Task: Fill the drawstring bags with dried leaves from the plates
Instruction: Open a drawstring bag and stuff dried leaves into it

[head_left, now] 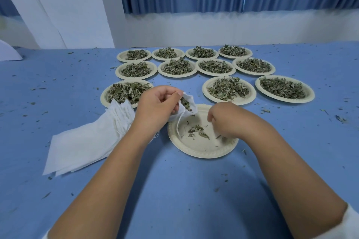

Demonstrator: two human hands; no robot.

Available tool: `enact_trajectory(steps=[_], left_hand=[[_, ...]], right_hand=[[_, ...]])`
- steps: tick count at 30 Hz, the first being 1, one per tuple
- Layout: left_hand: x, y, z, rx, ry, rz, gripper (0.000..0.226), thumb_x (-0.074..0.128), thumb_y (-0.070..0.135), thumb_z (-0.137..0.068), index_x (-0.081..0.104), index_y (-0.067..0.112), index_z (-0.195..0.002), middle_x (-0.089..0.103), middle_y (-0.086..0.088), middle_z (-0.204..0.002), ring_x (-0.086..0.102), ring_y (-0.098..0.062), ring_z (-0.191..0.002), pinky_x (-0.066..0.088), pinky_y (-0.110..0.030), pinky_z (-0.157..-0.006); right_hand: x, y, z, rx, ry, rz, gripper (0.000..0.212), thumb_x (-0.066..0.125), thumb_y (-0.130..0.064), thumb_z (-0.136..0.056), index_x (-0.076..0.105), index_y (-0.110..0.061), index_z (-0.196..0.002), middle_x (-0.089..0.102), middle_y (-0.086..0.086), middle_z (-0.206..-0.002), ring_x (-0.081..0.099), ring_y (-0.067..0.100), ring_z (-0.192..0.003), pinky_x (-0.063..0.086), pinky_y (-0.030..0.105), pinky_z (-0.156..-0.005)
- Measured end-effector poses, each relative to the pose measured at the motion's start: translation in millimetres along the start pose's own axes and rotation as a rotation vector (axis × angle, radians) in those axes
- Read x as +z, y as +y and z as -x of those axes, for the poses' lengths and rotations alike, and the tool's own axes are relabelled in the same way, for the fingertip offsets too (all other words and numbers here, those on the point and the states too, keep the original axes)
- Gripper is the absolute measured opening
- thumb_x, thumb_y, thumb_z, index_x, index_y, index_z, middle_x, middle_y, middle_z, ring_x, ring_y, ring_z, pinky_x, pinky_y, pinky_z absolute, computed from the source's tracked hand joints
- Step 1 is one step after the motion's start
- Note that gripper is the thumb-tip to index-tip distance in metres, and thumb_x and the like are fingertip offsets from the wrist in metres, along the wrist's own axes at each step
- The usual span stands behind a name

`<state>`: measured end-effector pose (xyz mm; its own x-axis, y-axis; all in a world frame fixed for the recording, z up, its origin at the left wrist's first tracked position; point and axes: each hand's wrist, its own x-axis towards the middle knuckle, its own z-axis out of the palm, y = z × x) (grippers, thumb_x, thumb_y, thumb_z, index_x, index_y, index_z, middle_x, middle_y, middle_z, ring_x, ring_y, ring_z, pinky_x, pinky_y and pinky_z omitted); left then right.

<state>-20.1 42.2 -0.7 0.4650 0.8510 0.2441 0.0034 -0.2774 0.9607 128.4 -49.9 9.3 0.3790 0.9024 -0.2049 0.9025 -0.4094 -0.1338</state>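
Observation:
My left hand grips a small white drawstring bag by its mouth, held open over the near plate's far rim, with dried leaves showing inside and its cord hanging down. My right hand reaches down onto the near plate, fingers curled over a few leaf bits at its right side; the fingertips are hidden. A small clump of dried leaves lies in the plate's middle.
Several paper plates heaped with dried leaves stand in rows beyond the hands. A stack of flat white bags lies to the left. Leaf crumbs are scattered over the blue tablecloth. A blue curtain and white wall stand behind.

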Motion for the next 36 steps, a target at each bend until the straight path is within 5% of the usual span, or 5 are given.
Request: enact_trajectory(steps=[6, 20, 24, 29, 36], left_hand=[[-0.1, 1.0, 0.8, -0.006, 0.000, 0.000, 0.008, 0.066, 0.014, -0.092, 0.073, 0.012, -0.088, 0.059, 0.004, -0.055, 0.054, -0.004, -0.051, 0.050, -0.014, -0.056], [0.8, 0.2, 0.5, 0.008, -0.008, 0.000, 0.008, 0.066, 0.013, -0.092, 0.073, 0.011, -0.088, 0.058, 0.003, -0.055, 0.053, -0.003, -0.050, 0.049, -0.014, -0.056], [0.0, -0.8, 0.1, 0.010, 0.004, 0.002, 0.008, 0.066, 0.014, -0.092, 0.073, 0.014, -0.086, 0.058, 0.005, -0.055, 0.054, -0.003, -0.051, 0.049, -0.014, -0.056], [-0.9, -0.9, -0.3, 0.008, 0.004, 0.022, 0.010, 0.066, 0.014, -0.092, 0.073, 0.016, -0.085, 0.058, 0.005, -0.054, 0.054, -0.003, -0.052, 0.047, -0.013, -0.055], [-0.7, -0.3, -0.7, 0.003, 0.010, 0.035, 0.011, 0.066, 0.013, -0.092, 0.072, 0.016, -0.083, 0.057, 0.007, -0.052, 0.052, -0.003, -0.050, 0.046, -0.013, -0.053]], right_hand=[[-13.7, 3.3, 8.8, -0.036, -0.006, -0.365, 0.043, 0.033, 0.003, -0.094, 0.068, -0.013, -0.113, 0.063, 0.003, -0.096, 0.067, 0.021, -0.079, 0.052, 0.028, -0.063], [-3.3, -4.1, 1.1, -0.054, -0.025, -0.532, 0.039, 0.031, 0.003, -0.091, 0.060, -0.022, -0.085, 0.064, 0.015, -0.103, 0.068, 0.028, -0.083, 0.056, 0.056, -0.082], [-5.2, 8.5, 0.0, -0.128, -0.035, -0.297, 0.024, 0.051, -0.012, -0.092, 0.060, -0.028, -0.108, 0.059, -0.003, -0.111, 0.063, 0.019, -0.092, 0.056, 0.037, -0.074], [11.0, -2.1, -7.2, -0.205, -0.050, -0.147, 0.067, 0.076, -0.050, -0.076, 0.049, -0.033, -0.135, 0.038, -0.007, -0.115, 0.045, 0.015, -0.112, 0.042, 0.029, -0.091], [18.4, -2.4, -14.3, -0.249, 0.087, -0.243, 0.011, 0.074, -0.022, -0.084, 0.073, -0.022, -0.095, 0.061, -0.013, -0.085, 0.057, 0.007, -0.081, 0.039, 0.014, -0.061]])
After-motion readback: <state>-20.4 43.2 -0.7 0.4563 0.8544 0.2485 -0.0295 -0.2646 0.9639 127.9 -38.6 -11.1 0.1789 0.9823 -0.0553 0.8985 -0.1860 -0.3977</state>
